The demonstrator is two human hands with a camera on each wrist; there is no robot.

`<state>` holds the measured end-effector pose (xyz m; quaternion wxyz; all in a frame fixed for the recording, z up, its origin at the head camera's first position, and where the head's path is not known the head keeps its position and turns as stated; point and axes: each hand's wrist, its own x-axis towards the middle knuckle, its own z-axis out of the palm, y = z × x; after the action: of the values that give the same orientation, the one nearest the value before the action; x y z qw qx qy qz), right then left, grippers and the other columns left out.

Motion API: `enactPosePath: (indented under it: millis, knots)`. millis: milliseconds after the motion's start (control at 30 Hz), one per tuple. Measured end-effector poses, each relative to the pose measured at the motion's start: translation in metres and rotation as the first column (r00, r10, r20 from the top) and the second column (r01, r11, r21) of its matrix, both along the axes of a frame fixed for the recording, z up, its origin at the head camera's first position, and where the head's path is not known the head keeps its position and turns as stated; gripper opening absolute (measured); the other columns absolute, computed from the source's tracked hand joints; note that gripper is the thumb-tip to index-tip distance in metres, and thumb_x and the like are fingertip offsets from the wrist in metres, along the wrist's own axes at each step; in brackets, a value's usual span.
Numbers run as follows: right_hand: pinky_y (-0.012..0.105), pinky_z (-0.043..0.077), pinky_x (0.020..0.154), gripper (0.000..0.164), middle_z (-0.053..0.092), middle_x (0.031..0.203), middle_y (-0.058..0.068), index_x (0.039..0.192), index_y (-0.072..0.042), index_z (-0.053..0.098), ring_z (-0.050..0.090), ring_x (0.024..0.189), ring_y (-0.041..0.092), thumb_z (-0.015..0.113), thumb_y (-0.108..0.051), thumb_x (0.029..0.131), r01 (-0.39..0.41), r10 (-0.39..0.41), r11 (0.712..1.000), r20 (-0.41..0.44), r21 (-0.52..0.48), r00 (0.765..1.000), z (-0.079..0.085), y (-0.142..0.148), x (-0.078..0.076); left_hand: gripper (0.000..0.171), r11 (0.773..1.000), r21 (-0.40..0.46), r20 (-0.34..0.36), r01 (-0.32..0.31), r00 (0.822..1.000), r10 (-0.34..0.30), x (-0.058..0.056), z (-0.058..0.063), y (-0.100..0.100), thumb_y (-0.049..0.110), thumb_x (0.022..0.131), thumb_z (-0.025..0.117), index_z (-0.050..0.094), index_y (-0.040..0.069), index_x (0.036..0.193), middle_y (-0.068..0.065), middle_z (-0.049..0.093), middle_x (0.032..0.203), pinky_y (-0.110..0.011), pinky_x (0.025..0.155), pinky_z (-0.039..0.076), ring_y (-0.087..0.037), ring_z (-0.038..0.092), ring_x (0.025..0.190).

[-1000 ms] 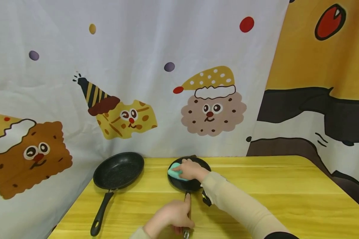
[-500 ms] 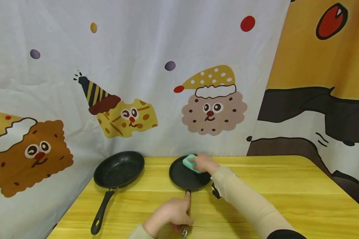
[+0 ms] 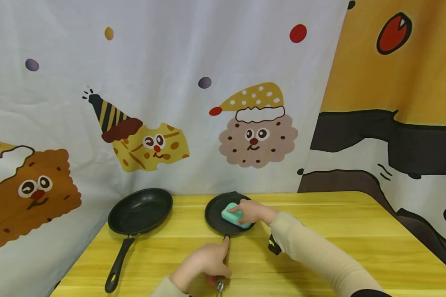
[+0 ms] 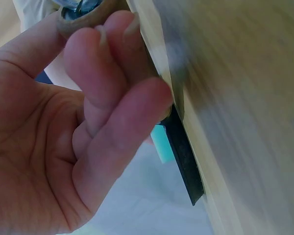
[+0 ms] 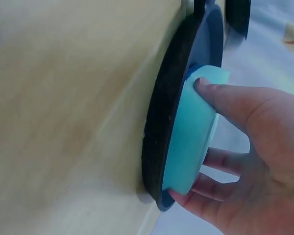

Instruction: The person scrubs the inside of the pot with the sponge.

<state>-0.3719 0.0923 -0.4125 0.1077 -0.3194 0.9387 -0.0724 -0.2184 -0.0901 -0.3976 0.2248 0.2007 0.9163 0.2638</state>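
Note:
A small black flat pan [image 3: 214, 216] sits near the back of the table with its handle [image 3: 220, 280] toward me. My left hand [image 3: 208, 260] grips that handle, index finger stretched along it toward the pan. Inside the pan lies a teal sponge [image 3: 230, 212], pinched by my right hand [image 3: 250, 211]. In the right wrist view, thumb and fingers hold opposite edges of the sponge [image 5: 188, 142], with a dark blue layer showing against the pan. The left wrist view shows curled fingers of the left hand [image 4: 98, 112], the pan's edge [image 4: 183, 156] beyond.
A larger black frying pan [image 3: 139, 212] rests on the left of the table, its black handle [image 3: 119, 264] pointing toward me. Behind the yellow wood-grain table [image 3: 338, 231] hangs a white curtain [image 3: 163, 62] printed with cartoon biscuits and cheese.
The right hand has swept the sponge from the pan's left side to its upper right, then back down toward the lower right. The left hand keeps hold of the handle.

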Motion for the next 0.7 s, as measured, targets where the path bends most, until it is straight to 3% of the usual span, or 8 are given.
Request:
enactPosePath:
  millis: [133, 367, 467, 700]
  knots:
    - [0.029, 0.042, 0.067, 0.055, 0.055, 0.129, 0.013, 0.139, -0.030, 0.056, 0.054, 0.083, 0.016, 0.074, -0.024, 0.087, -0.055, 0.055, 0.998, -0.010, 0.003, 0.998, -0.003, -0.015, 0.004, 0.091, 1.000, 0.026, 0.009, -0.004, 1.000, 0.004, 0.000, -0.002, -0.009, 0.015, 0.078, 0.073, 0.022, -0.006, 0.151, 0.001, 0.058, 0.067, -0.031, 0.042, 0.051, -0.014, 0.055, 0.037]
    - [0.030, 0.048, 0.078, 0.055, 0.049, 0.138, 0.014, 0.136, -0.032, 0.058, 0.056, 0.110, 0.025, 0.077, -0.028, 0.085, -0.073, 0.073, 0.997, 0.005, -0.029, 0.997, -0.001, -0.039, 0.010, 0.091, 0.999, 0.037, 0.006, 0.008, 1.000, -0.008, 0.001, 0.000, -0.012, 0.016, 0.079, 0.073, 0.022, -0.006, 0.151, 0.001, 0.059, 0.062, -0.031, 0.042, 0.051, -0.012, 0.055, 0.037]
    - [0.032, 0.049, 0.081, 0.054, 0.049, 0.138, 0.013, 0.136, -0.033, 0.058, 0.054, 0.117, 0.028, 0.077, -0.029, 0.085, -0.036, 0.036, 0.999, -0.003, -0.040, 0.999, -0.002, -0.048, 0.010, 0.091, 1.000, 0.026, -0.004, 0.016, 1.000, -0.016, 0.000, 0.001, -0.010, 0.017, 0.079, 0.073, 0.022, -0.006, 0.151, 0.002, 0.058, 0.064, -0.029, 0.043, 0.051, -0.012, 0.055, 0.037]
    - [0.047, 0.048, 0.085, 0.052, 0.043, 0.142, 0.014, 0.141, -0.037, 0.052, 0.043, 0.127, 0.038, 0.068, -0.039, 0.091, 0.106, -0.106, 0.994, -0.046, 0.002, 0.993, -0.007, -0.059, 0.004, 0.091, 0.998, -0.034, -0.060, 0.047, 0.997, -0.049, -0.001, 0.001, -0.002, 0.022, 0.079, 0.073, 0.024, -0.007, 0.150, 0.005, 0.057, 0.065, -0.023, 0.046, 0.048, -0.009, 0.053, 0.036]
